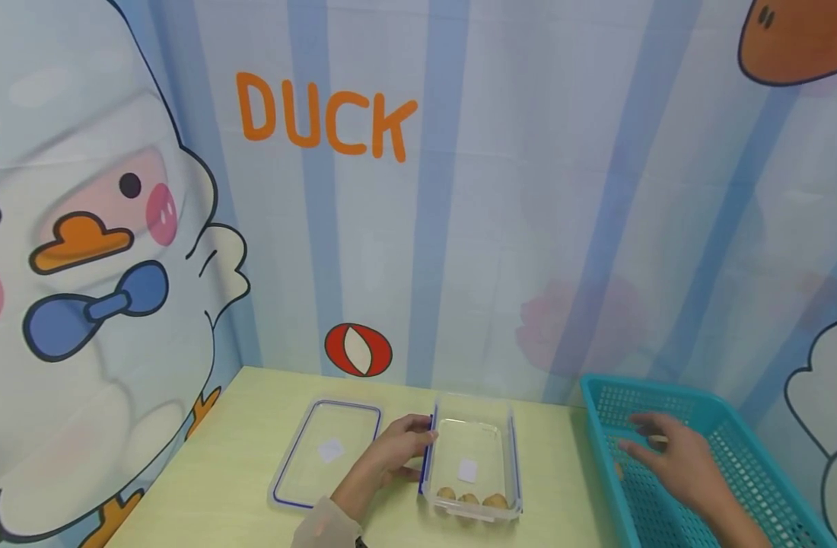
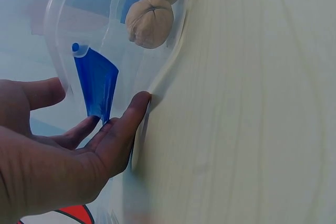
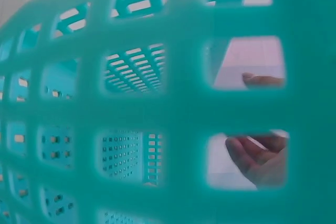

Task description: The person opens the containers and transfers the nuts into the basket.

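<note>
A clear plastic box [image 1: 487,457] with blue-edged sides stands on the table, holding several walnuts [image 1: 496,501] along its near end. Against its left side rests my left hand [image 1: 399,447]. In the left wrist view that hand's fingers [image 2: 131,116] lie spread on the box wall around a blue latch flap [image 2: 97,85]. My right hand [image 1: 682,460] reaches over the turquoise basket [image 1: 599,457], thumb and fingers apart, gripping nothing that I can make out. Below its thumb, another walnut [image 1: 619,471] shows by the basket's left wall. Basket mesh partly covers the right hand [image 3: 262,163] in the right wrist view.
To the left of the box, a clear lid [image 1: 305,464] with a blue seal lies flat on the pale table [image 1: 552,457]. A duck-printed curtain [image 1: 501,228] hangs behind the table. High mesh walls surround the basket's inside.
</note>
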Action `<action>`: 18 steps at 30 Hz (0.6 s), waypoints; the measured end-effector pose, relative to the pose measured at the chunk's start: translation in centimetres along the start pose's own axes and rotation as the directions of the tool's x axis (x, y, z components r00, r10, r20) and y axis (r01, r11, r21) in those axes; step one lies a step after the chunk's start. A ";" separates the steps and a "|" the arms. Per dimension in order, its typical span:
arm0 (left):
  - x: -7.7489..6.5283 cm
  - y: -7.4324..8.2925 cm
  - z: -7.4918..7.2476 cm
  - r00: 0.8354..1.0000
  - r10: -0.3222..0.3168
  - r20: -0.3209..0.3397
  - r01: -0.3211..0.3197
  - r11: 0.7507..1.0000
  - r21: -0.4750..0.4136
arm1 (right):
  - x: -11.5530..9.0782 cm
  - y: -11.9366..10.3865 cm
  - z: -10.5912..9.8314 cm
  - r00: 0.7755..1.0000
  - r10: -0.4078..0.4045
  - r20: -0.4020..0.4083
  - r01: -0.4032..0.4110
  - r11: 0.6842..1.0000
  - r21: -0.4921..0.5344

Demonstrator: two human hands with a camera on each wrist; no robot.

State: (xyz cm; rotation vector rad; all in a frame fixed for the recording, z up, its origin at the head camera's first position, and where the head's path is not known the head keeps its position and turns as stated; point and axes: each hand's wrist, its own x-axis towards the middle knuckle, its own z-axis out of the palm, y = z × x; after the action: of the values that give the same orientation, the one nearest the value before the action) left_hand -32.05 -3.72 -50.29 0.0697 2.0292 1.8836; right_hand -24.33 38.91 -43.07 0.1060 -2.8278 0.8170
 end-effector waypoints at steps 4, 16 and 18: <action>0.0 -0.1 0.0 1.000 -0.010 0.000 0.010 1.000 0.008 | -0.4 -1.0 -0.2 0.999 -0.020 -0.039 0.021 1.000 0.017; 0.0 -0.1 -0.1 1.000 0.009 -0.007 -0.009 1.000 0.010 | -0.8 -9.8 2.0 0.962 -0.263 -0.076 0.268 0.961 0.074; 0.1 -0.1 -0.2 1.000 0.001 -0.003 -0.001 1.000 0.009 | -0.9 -11.2 3.2 0.946 -0.311 -0.092 0.318 0.944 0.086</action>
State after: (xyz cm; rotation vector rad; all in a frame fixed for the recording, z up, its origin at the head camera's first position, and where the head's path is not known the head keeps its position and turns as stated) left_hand -32.14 -3.86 -50.37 0.0699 2.0403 1.8764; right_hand -22.64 27.74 -40.12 0.5157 -2.6004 0.8647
